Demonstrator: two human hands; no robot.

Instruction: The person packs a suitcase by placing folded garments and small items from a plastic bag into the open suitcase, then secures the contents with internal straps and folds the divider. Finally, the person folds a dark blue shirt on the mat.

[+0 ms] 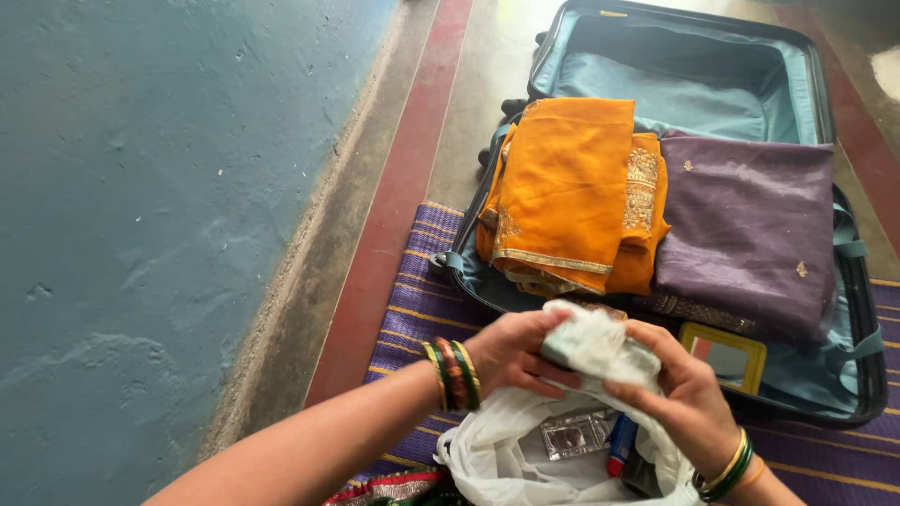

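Nearest, one white plastic bag lies open on the purple striped mat, and in it one silver foil packet and one blue-and-red tube are seen. Just above it, one small bundle wrapped in clear plastic is held between the left hand and the right hand — both closed on it, fingers curled round its ends. The step in hand is judged to be the handling of this bundle over the bag; a steady two-handed hold is called for next. Beyond, one yellow-framed mirror lies in the open suitcase, with two folded cloths — one orange garment, one purple garment.
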